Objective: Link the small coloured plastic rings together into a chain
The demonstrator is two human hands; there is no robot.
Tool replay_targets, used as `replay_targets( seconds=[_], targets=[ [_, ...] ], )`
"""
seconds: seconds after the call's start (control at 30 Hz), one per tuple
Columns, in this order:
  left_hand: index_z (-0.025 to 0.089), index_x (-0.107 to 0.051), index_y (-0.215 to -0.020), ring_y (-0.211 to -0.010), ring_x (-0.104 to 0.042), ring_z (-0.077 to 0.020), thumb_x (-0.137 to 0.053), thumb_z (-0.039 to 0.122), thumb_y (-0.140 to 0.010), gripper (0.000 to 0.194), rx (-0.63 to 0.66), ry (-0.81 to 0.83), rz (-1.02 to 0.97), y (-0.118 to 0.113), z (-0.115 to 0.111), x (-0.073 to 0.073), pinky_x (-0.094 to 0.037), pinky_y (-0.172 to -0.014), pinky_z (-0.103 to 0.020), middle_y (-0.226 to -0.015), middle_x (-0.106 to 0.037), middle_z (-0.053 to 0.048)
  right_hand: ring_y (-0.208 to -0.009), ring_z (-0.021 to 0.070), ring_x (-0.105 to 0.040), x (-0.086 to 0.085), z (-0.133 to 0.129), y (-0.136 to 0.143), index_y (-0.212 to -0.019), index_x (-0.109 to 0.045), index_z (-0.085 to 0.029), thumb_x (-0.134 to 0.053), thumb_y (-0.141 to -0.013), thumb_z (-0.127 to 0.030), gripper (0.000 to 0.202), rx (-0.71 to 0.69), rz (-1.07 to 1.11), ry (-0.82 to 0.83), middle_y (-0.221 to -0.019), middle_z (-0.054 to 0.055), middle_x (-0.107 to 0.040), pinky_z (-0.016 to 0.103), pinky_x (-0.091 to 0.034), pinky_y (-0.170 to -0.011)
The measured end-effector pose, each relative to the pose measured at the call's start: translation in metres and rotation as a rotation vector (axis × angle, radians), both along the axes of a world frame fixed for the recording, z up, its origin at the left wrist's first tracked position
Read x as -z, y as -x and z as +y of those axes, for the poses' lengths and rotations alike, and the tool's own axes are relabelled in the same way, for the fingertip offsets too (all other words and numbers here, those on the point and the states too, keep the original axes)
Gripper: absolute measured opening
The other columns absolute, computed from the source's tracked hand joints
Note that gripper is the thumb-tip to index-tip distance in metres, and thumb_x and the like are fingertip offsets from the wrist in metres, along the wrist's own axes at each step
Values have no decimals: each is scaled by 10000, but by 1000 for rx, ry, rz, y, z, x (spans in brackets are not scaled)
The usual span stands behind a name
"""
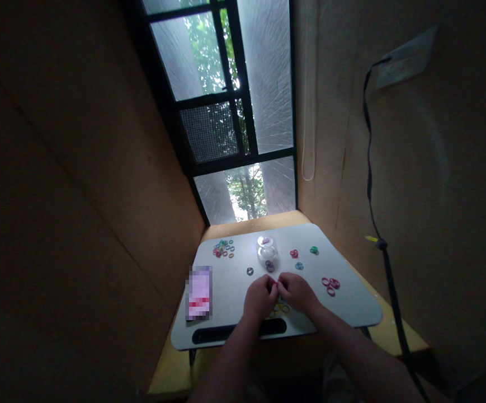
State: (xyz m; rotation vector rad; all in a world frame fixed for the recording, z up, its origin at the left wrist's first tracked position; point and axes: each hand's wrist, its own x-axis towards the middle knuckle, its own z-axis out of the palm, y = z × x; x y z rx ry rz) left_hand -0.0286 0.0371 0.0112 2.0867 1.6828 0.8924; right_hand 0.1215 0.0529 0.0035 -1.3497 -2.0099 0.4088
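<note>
My left hand and my right hand meet over the white table, fingertips pinched together and touching. Whatever they hold is too small and hidden to make out. Just beneath them lie yellow rings that look like small hair ties, partly covered by my left hand. A purple bunch of rings sits just beyond my fingers, in front of a clear plastic jar. To the left of it is a dark ring cluster; on the right are a light blue bunch and pink rings.
A mixed pile of coloured rings lies at the back left. Red and green bunches lie at the back right. A blurred pink phone-like object rests at left. The folding table has a dark slot in front.
</note>
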Motion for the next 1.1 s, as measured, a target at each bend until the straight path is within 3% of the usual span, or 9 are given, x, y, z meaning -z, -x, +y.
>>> replay_targets(
  seconds=[1.1],
  targets=[
    [187, -621, -804, -660, -535, -129, -537, 280, -839, 131, 10, 62, -65, 0, 6, -1, -363, -612, -245, -749, -642, -10, -589, 130, -475, -2, 7, -3, -630, -538, -195, -484, -816, -247, 201, -66, 32, 21, -617, 1, -580, 244, -315, -578]
  ],
)
